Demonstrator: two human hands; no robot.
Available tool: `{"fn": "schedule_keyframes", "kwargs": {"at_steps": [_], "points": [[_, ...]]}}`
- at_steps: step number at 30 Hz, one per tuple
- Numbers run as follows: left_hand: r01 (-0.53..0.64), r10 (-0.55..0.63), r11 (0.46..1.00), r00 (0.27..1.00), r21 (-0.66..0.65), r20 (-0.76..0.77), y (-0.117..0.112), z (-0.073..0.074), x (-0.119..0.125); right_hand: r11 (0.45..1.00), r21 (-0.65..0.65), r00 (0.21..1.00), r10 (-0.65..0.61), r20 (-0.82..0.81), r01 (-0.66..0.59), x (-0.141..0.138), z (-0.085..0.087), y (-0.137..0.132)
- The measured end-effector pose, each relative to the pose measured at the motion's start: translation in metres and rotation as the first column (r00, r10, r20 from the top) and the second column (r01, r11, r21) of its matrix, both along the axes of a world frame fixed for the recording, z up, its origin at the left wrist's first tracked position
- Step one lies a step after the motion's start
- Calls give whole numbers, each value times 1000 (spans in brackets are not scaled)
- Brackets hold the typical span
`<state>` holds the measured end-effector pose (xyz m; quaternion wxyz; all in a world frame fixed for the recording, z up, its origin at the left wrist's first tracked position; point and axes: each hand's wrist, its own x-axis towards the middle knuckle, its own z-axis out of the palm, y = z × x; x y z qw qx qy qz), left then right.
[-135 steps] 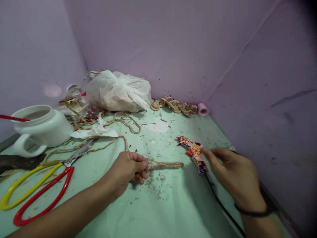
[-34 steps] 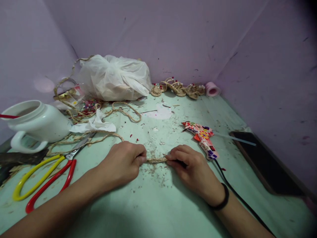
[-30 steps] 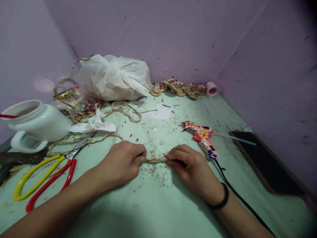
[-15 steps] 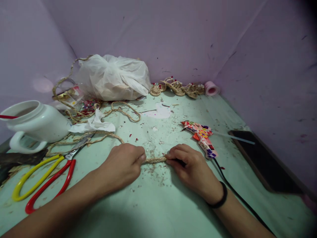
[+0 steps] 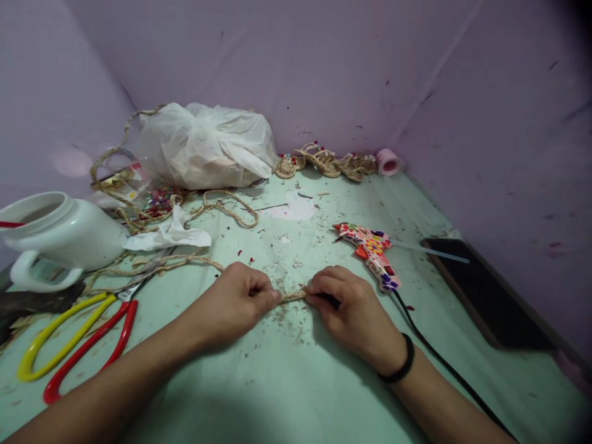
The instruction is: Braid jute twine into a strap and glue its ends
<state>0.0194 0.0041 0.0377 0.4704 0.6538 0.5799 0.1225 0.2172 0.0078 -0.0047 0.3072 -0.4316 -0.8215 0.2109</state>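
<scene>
A braided straw cord (image 5: 293, 297) runs between my two hands above the green tabletop (image 5: 277, 382). My left hand (image 5: 240, 299) pinches it between thumb and fingers, and the cord trails out behind that hand toward the left. The cord's other end is gripped by my right hand (image 5: 349, 302), whose curled fingers hide the tip. Only a short stretch of cord shows between the hands. Close to my right hand lies a glue gun (image 5: 372, 250) in a flowered wrapping, with a clear glue stick (image 5: 430, 251) poking out of its back.
Scissors (image 5: 92, 339) with red and yellow handles lie left, near a white mug (image 5: 69, 231). A white plastic bag (image 5: 208, 148), small beaded straw sandals (image 5: 326, 161) and a pink tape roll (image 5: 388, 162) line the back. A phone (image 5: 485, 296) lies right; a black cable (image 5: 444, 361) crosses there.
My left hand has slid along the cord toward my right hand, so less cord shows between them. The whole view has shifted slightly.
</scene>
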Motion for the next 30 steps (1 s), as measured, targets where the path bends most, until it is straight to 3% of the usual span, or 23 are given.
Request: {"fn": "schedule_keyframes", "kwargs": {"at_steps": [3, 5, 9, 13, 17, 23, 30], "points": [[8, 18, 990, 983, -143, 180, 2, 0, 2, 1000, -2, 1000, -12, 5, 12, -1, 1, -1], [-25, 91, 970, 959, -242, 267, 3, -2, 3, 1000, -1, 1000, -21, 0, 21, -1, 1, -1], [-108, 190, 927, 961, -360, 202, 5, -4, 2, 1000, -5, 1000, -29, -4, 29, -1, 2, -1], [-106, 124, 936, 992, -336, 35, 5, -3, 1, 999, -22, 1000, -26, -3, 26, -1, 2, -1], [-81, 77, 954, 997, -290, -26, 6, -2, 1, 999, -26, 1000, -23, -5, 23, -1, 3, -1], [-72, 45, 988, 980, -135, -195, 9, -3, 1, 999, -23, 1000, -25, -9, 25, -1, 3, -1], [-19, 1, 994, 987, -109, -158, 10, -2, -4, 999, -30, 1000, -26, -2, 26, -1, 1, 0]]}}
